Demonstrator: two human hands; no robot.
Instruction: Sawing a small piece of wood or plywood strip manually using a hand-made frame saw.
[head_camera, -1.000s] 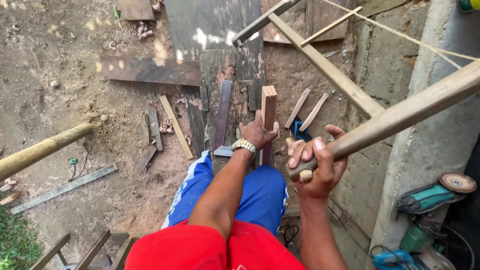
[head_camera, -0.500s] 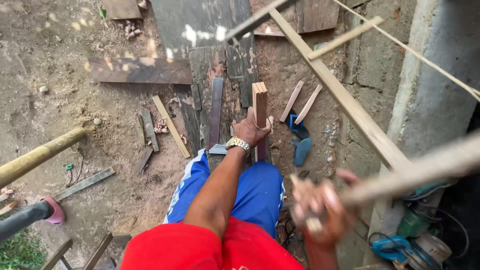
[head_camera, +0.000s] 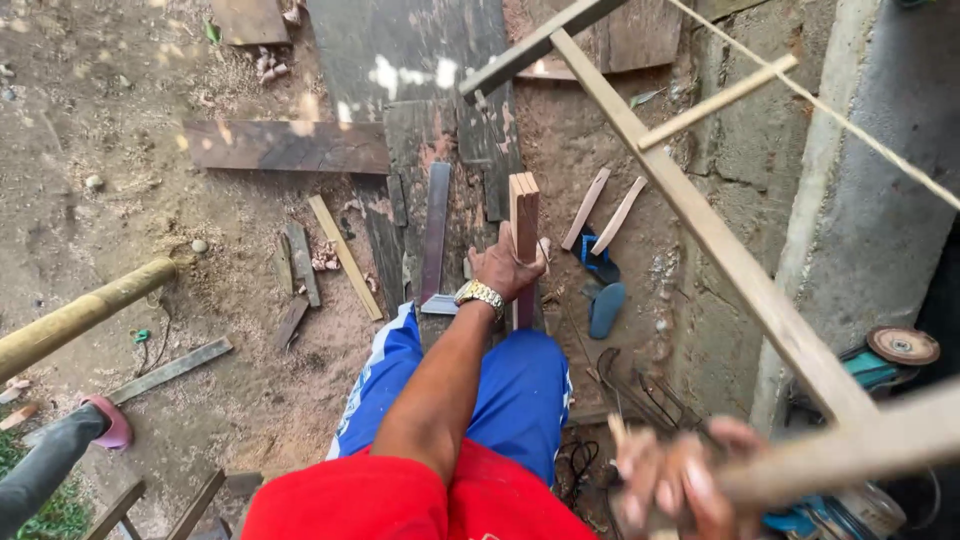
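left hand gripping upright wood block, right hand on handle

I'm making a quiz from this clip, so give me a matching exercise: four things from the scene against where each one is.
1 wooden block
2 wristwatch
3 wooden handle
4 blue sandal

a gripped by the blurred right hand
b lying on the dirt near the wall
c on the left wrist
d held upright by the left hand

Pairs: 1-d, 2-c, 3-a, 4-b

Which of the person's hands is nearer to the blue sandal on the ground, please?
The left hand, gripping the upright wooden block just beside the blue sandal. The right hand is lower, holding a long wooden handle.
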